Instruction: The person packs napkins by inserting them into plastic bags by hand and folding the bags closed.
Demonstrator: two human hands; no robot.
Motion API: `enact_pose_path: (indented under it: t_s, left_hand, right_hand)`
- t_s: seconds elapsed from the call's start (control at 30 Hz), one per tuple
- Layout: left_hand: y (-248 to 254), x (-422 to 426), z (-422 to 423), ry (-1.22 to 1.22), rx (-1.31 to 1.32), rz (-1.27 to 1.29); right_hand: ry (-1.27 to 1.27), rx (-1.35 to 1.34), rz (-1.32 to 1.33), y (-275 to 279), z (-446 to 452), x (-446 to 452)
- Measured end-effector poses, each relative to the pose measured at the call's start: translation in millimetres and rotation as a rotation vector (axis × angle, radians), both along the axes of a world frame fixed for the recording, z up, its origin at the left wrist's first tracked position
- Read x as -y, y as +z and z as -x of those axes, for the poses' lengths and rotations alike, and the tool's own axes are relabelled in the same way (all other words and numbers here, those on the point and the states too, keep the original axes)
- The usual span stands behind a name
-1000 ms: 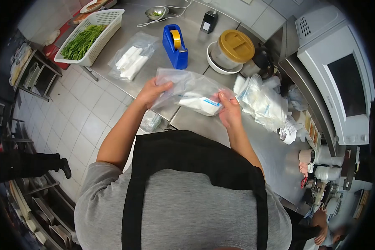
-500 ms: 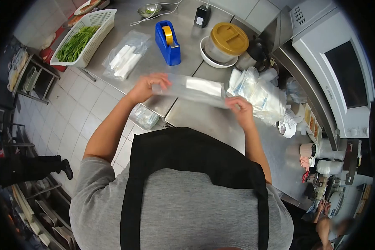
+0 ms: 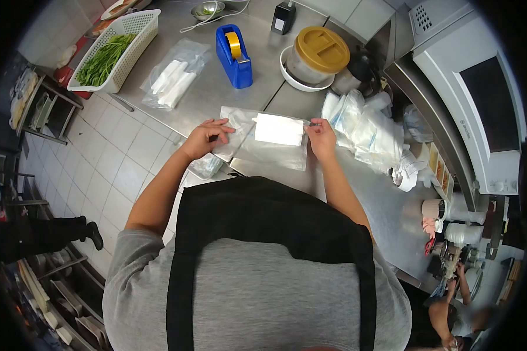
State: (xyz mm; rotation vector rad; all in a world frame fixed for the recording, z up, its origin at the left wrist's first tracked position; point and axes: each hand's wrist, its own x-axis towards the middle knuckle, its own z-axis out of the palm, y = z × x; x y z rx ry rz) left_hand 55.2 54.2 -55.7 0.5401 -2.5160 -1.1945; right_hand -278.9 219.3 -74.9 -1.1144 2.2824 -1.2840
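Note:
A clear plastic bag (image 3: 272,155) with a flat white packet (image 3: 279,129) inside lies spread at the front edge of the steel counter. My left hand (image 3: 208,138) rests at the bag's left end, fingers apart and slightly curled over the plastic. At the upper right corner of the bag, my right hand (image 3: 321,138) pinches the plastic between thumb and fingers. Beyond the bag stands a blue tape dispenser (image 3: 235,61) with yellow tape. Another clear bag (image 3: 173,79) holding white rolled pieces lies to its left.
A white basket (image 3: 136,58) of green vegetables stands at the far left. On the right are a yellow-lidded container (image 3: 321,51) in a white bowl, a heap of plastic bags (image 3: 369,131) and a microwave (image 3: 480,99). Another person's arms (image 3: 442,319) show at lower right.
The bag has been lowered and flattened, with the packet's plain white side now up instead of its blue print. My left hand's fingers have loosened. My right hand has moved slightly left since the middle frame.

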Motion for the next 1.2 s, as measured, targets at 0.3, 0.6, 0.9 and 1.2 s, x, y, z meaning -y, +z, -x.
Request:
enact_pose_path:
  t_s: [0.3,0.6,0.9,1.2]
  left_hand:
    - [0.7,0.5,1.4,0.005,-0.004,-0.010]
    - [8.9,-9.9,0.9,0.049,-0.104,-0.018]
    - [3.5,-3.2,18.6,0.123,-0.237,-0.478]
    - [-23.6,-5.0,8.8,0.475,-0.058,-0.204]
  right_hand:
    - [-0.109,0.122,0.136,-9.1,6.8,-4.3]
    - [0.251,-0.335,0.160,13.1,0.8,-38.6]
    - [0.549,-0.542,0.120,36.8,-43.0,-60.0]
    - [0.283,0.118,0.149,-0.7,-17.9,-31.6]
